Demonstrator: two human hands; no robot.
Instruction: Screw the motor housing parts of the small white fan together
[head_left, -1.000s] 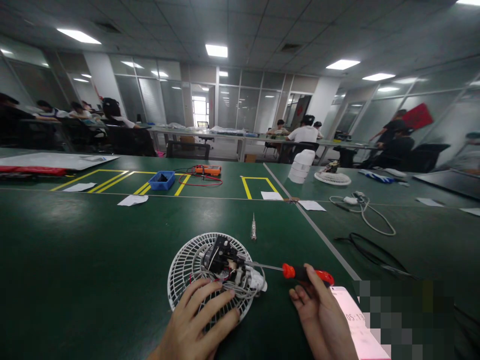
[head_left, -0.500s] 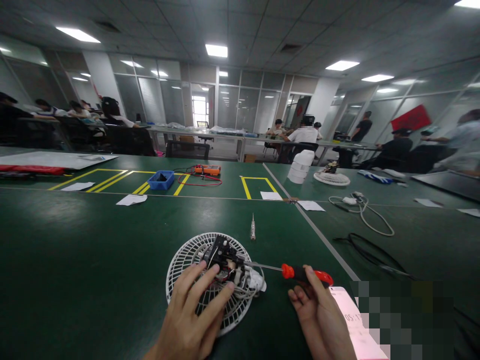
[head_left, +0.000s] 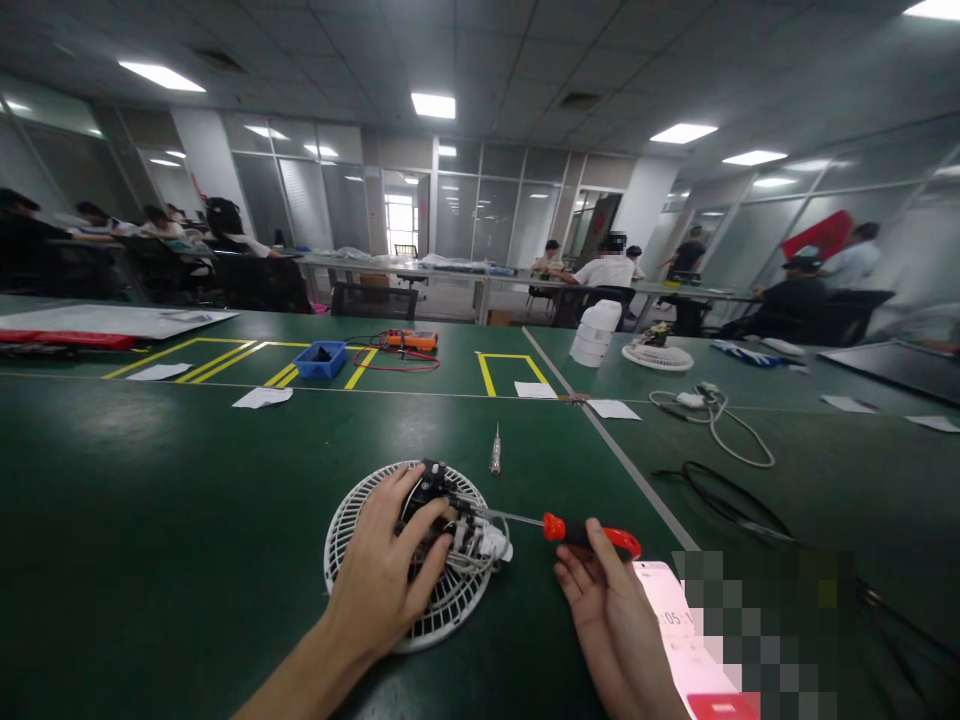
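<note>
A white round fan grille (head_left: 341, 545) lies flat on the green table, bearing a fan motor assembly (head_left: 465, 535) with black housing, wires and white plastic parts. Over the assembly's left side curves my left hand (head_left: 390, 560), fingers bent around the motor and hiding part of it. My right hand (head_left: 611, 605) grips a screwdriver (head_left: 589, 535) by its red and black handle. Its shaft points left into the black housing; the tip's exact seat is hidden. Beyond the grille lies a small clear-handled screwdriver (head_left: 496, 452).
A lit phone (head_left: 675, 625) lies beside my right hand. Farther off are a blue bin (head_left: 320, 360), an orange multimeter (head_left: 411, 340) with red leads, a white cylindrical part (head_left: 596, 335), another fan grille (head_left: 658, 357) and cables (head_left: 739, 425). People sit in the background.
My left hand has slid forward over the motor, its fingers bending closer around it. The whole bench view has shifted slightly left. The screwdriver still points into the housing.
</note>
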